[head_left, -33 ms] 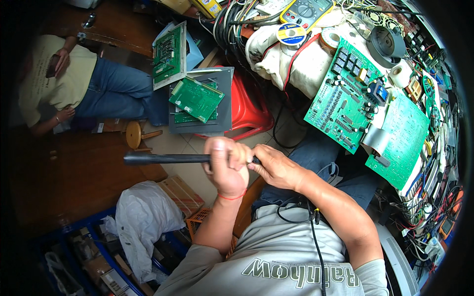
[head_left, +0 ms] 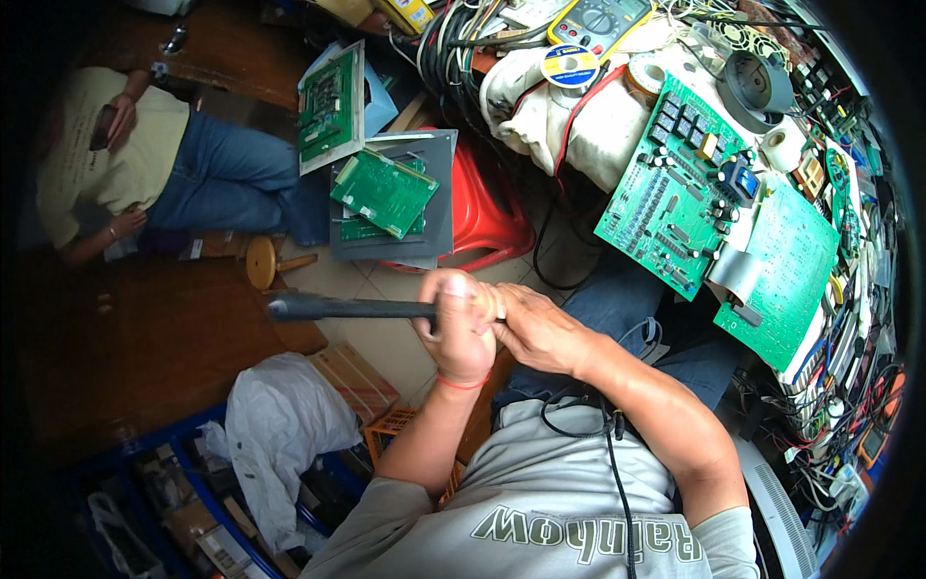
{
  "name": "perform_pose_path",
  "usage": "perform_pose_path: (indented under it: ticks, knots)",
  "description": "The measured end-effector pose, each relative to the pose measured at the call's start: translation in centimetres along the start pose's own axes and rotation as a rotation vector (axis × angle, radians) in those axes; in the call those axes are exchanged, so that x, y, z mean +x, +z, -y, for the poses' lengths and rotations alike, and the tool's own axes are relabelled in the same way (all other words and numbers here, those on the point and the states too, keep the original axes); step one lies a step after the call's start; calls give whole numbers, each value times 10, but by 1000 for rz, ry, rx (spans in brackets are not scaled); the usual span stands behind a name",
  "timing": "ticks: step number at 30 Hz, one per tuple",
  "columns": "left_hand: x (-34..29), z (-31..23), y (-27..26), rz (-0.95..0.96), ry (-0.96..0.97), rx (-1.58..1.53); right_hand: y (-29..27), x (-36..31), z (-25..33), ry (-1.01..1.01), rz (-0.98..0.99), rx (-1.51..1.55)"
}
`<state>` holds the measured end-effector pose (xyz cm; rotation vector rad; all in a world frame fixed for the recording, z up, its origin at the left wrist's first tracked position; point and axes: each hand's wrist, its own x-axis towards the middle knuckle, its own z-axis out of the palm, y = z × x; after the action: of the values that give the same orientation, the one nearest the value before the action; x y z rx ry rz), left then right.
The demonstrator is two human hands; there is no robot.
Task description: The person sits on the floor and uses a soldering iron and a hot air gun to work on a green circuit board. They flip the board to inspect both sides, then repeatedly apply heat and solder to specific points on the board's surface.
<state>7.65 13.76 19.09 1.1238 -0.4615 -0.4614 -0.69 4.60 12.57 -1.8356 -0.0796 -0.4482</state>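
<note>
A long black rod [head_left: 362,309] lies nearly level in front of my body, its thicker far-left tip slightly blurred. My left hand [head_left: 459,333], a red string at its wrist, is wrapped round the rod near its right end. Beside it, touching, my right hand [head_left: 542,326] is closed over that right end, with its fingers curled. What the right fingers cover is hidden. Both hands are in the air above the floor, close to my lap. A green circuit board [head_left: 386,193] lies on a grey panel [head_left: 442,227] beyond them.
A red plastic stool [head_left: 492,217] carries the grey panel. On the cluttered bench at right rest a large populated circuit board [head_left: 666,193], a solder spool [head_left: 569,66] and a yellow multimeter [head_left: 600,24]. A seated person [head_left: 135,154] is at far left, near a white plastic bag [head_left: 285,425].
The rod has shifted right and slightly down, and my left hand has moved the same way, closer against my right hand. My right hand has barely moved.
</note>
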Motion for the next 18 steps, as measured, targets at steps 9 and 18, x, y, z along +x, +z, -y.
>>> perform_pose_path:
  ticks: [9,18]
  knots:
    - [22,-46,-23,-150,184,-103,-20,0,-15,148,55,-81]
    - [10,15,-73,-524,-157,-267,-78,-19,26,161,-223,-145]
